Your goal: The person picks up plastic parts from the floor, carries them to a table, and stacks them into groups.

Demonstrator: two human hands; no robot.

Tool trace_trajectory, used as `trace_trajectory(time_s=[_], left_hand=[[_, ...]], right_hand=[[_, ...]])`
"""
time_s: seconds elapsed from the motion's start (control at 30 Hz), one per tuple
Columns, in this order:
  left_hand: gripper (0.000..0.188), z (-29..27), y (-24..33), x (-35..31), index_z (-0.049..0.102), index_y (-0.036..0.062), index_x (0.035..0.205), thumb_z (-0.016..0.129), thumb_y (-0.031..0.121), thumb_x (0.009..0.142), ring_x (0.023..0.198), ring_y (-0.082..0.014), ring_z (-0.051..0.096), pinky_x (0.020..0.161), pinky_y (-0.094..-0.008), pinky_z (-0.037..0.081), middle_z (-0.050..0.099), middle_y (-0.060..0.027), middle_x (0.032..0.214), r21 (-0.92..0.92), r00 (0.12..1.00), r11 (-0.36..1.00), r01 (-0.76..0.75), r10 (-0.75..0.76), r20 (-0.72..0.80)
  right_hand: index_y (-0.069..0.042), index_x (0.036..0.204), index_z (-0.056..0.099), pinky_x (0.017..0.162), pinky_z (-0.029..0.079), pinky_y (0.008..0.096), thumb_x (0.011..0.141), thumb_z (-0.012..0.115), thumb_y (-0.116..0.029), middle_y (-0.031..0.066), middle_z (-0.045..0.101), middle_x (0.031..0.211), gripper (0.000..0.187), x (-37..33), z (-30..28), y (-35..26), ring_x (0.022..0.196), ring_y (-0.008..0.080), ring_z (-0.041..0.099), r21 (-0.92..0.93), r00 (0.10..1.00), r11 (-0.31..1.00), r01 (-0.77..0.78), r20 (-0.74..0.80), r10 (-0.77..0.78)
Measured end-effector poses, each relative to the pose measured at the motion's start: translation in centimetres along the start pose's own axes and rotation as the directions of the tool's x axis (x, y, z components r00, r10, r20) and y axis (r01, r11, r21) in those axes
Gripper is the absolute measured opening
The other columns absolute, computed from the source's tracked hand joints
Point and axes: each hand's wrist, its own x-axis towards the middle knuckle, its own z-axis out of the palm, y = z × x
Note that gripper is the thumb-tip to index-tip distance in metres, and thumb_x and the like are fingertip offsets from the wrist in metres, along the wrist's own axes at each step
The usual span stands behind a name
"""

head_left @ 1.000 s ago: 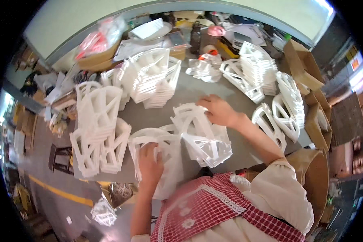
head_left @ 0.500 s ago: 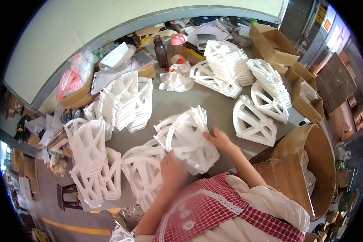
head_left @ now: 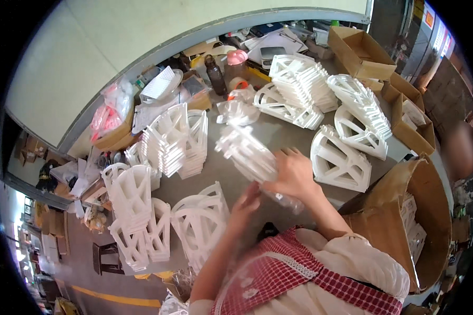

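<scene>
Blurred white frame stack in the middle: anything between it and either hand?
Nothing visible. The right hand is against the white frame stack, on its right side. The left hand is near its lower-left edge, nothing showing between; blur hides whether they touch. A white pile lies left of both hands, outside that gap.

Across my bench (head_left: 291,137) I see a dark bottle (head_left: 215,76) beside a pink-lidded jar (head_left: 237,59); farther left, a pink-and-clear plastic bag (head_left: 113,107). An open cardboard box (head_left: 373,69) sits far right. Lower left, a dark stool (head_left: 108,257) stands near a yellow floor line (head_left: 115,296).
</scene>
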Motion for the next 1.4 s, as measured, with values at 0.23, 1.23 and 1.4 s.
trace_trajectory(time_s=[0.23, 1.23, 1.4], left_hand=[[0.034, -2.3, -0.1, 1.4, 0.059, 0.0016, 0.120, 0.055, 0.013, 0.088, 0.108, -0.0226, 0.060, 0.092, -0.0376, 0.047, 0.065, -0.0075, 0.113, -0.260, 0.954, 0.930, 0.261, -0.290, -0.079], [0.029, -0.7, -0.9, -0.4, 0.060, 0.0008, 0.098, 0.046, 0.027, 0.096, 0.089, -0.0472, 0.060, 0.080, -0.0525, 0.046, 0.064, -0.0276, 0.091, 0.801, 0.891, 0.510, 0.315, 0.131, -0.434], [0.024, -0.5, 0.8, -1.6, 0.059, 0.0030, 0.093, 0.048, 0.024, 0.096, 0.079, -0.0433, 0.063, 0.069, -0.0523, 0.047, 0.065, -0.0246, 0.083, 0.907, 0.922, 0.299, 0.296, 0.160, -0.353]], right_hand=[[0.000, 0.112, 0.060, 0.081, 0.053, 0.0429, 0.072, 0.072, -0.052, 0.0174, 0.063, 0.103, 0.067, -1.7, 4.6, -2.9, 0.098, 0.0331, 0.061, -0.208, 0.850, 0.959, 0.192, 0.523, -0.057], [-0.004, 0.120, 0.056, 0.085, 0.049, 0.0456, 0.084, 0.059, -0.011, 0.0192, 0.061, 0.114, 0.037, -0.2, 14.8, 2.2, 0.095, 0.0397, 0.061, 0.575, 0.908, 0.791, 0.208, 0.188, -0.376], [-0.006, 0.120, 0.058, 0.092, 0.046, 0.0459, 0.083, 0.059, -0.009, 0.0161, 0.061, 0.115, 0.037, -0.8, 16.2, 2.3, 0.104, 0.0386, 0.057, 0.528, 0.894, 0.807, 0.266, 0.179, -0.412]])
